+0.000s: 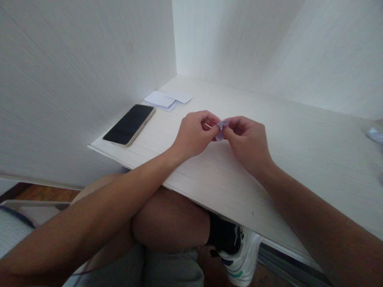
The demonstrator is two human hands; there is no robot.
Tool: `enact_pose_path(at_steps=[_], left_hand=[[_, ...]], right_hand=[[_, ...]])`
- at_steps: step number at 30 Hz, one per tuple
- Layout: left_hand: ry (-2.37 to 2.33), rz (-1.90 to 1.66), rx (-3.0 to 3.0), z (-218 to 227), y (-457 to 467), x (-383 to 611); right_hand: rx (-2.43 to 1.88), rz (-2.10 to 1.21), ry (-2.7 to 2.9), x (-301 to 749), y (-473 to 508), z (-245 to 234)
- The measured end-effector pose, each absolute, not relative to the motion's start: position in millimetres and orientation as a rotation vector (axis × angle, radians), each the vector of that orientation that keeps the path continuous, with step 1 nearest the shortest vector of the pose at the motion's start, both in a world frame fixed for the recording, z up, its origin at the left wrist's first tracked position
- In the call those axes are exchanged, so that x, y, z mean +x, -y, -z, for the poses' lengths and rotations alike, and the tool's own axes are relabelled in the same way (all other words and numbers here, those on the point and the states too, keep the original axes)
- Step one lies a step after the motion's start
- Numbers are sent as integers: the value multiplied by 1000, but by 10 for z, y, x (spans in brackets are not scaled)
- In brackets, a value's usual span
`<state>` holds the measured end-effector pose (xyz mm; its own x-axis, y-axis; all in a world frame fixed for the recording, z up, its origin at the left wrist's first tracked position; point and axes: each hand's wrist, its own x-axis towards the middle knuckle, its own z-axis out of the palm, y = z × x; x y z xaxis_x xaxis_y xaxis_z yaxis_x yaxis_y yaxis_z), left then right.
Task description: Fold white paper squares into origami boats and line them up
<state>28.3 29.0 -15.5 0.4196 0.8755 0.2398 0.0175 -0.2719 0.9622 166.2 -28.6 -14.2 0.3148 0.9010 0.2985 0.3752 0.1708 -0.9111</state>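
paper piece [220, 135]: small, thin, pale with a faint lilac-grey cast. not flat: bent or creased, uneven edges, darker shading mid-face. top part shows between the fingertips, a rounded-looking bit pokes out below. exact fold can't be read, fingers cover most of the sides. no print visible on the part that shows.

location: between the two hands, over the middle of the counter [311, 159]. can't tell if it touches the surface.

left grip [194, 133]: thumb and fingers pinched closed on the paper's left side. right grip [249, 137]: same pinch on the right side, thumb across the front, other fingers curled in behind. fingertips of both nearly meet.

further out: stack of white slips [163, 99], flat, overlapping unevenly, near the left panel [89, 71]. phone [130, 124] just beside them, dark screen up, light case. something pale and blurred at the far right edge. white shoe [243, 259] and black sock [224, 233] below the counter's front edge.
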Motion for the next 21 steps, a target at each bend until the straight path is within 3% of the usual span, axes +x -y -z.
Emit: enact_pose_path(at_steps=[10, 21], left_hand=[[-712, -878, 1479, 121, -326, 260], [-696, -810, 1467, 159, -322, 323]], right_hand=[[-1338, -864, 1268, 1736, 234, 164], [-1455, -752, 1487, 1750, 235, 129]])
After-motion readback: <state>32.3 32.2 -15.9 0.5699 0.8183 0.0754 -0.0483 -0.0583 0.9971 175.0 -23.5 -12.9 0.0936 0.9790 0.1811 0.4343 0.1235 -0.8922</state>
